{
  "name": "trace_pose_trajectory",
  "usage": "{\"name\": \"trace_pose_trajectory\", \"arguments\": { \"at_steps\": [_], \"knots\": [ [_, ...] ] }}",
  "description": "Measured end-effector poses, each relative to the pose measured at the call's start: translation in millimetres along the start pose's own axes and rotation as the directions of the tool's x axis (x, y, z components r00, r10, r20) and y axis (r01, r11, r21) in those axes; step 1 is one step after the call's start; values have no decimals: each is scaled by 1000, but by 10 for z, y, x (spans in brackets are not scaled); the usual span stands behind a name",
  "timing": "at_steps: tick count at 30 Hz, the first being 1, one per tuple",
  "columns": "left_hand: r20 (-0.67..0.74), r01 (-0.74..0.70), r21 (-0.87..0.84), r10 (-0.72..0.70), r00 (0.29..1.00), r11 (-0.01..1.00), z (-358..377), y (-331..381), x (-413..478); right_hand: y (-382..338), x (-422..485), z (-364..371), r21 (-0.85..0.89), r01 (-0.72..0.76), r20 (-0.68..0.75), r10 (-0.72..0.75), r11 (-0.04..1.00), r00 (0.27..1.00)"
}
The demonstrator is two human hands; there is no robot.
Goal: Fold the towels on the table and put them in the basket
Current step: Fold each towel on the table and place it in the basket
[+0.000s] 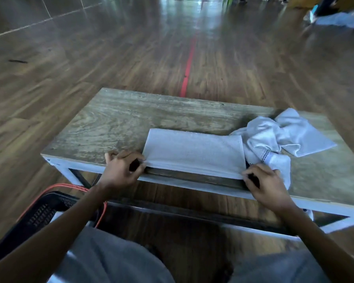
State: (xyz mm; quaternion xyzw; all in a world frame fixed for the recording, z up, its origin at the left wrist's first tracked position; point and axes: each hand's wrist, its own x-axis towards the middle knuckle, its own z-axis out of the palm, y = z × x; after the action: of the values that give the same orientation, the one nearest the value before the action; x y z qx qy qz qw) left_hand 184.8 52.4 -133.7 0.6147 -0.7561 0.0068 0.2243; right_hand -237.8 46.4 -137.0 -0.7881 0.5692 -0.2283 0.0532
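A: Where does the worktop (110, 119) lie bare?
B: Left half and far strip, centre of frame.
A: What obstructs the right?
B: A crumpled towel heap (274, 135), touching the folded towel (192, 152); left hand (123, 168) and right hand (262, 184) occupy the near edge. Basket (39, 212), lower left, lies under the left forearm.

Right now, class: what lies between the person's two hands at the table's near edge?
In the head view, the folded white towel spans it: the left hand pinches one near corner, the right hand the other.
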Motion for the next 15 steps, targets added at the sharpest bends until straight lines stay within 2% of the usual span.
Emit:
{"name": "trace_pose_trajectory", "arguments": {
  "at_steps": [4, 7, 9, 11, 13, 15],
  "knots": [
    [-92, -4, -12, 3, 996, 1000, 43, 332, 169, -210, 187, -8, -129, -29, -108, 15, 991, 994],
    [-55, -29, -47, 27, 998, 998, 222, 815, 474, -526, 516, 93, -175, -29, -141, 4, 984, 990],
    [14, -1, -26, 1, 1000, 1000, 339, 1096, 714, -732, 738, 227, -171, -46, -64, 35, 984, 997],
    [154, 36, 17, -38, 987, 999, 471, 1225, 885, -874, 895, 352, -135, -84, 78, 95, 987, 992],
    [324, 42, 72, -63, 944, 997, 592, 1231, 910, -874, 929, 486, -154, -85, 208, 117, 984, 971],
    [393, 35, 125, -82, 916, 991, 639, 1162, 829, -773, 903, 552, -203, -60, 308, 122, 977, 943]
  ]
}}
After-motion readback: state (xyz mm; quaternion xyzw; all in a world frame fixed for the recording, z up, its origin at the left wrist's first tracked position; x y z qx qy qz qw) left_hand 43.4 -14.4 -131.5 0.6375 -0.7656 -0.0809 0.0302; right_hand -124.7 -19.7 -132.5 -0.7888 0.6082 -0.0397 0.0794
